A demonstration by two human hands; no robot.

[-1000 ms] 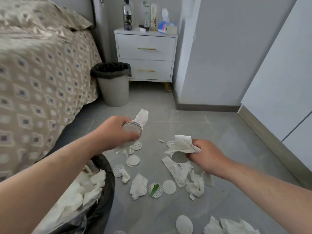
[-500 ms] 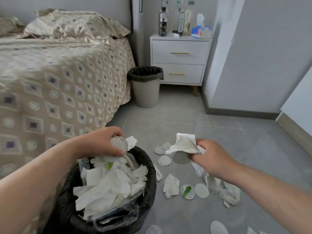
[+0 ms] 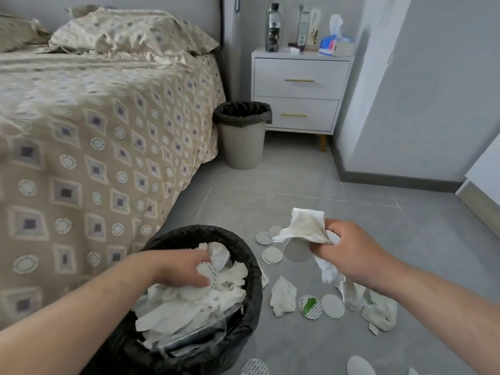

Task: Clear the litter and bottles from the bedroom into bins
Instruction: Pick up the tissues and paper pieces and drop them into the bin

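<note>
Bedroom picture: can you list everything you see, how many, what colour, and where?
near bin: one, black liner, beside the bed, heaped with white paper
far bin: one, beige with black liner, between bed and nightstand
tissues: several, white, crumpled on the floor right of the near bin
seals: several round, white or grey, one with green, on the floor
bed: one, beige patterned cover, left
pillows: two, beige, at the bed's head
nightstand: one, white, gold handles, far wall
bottles: about three, one dark, on the nightstand
tissue box: one, blue and white, on the nightstand
left hand: over the near bin, grips the held seal
right hand: above the floor, grips the stained tissue
</note>
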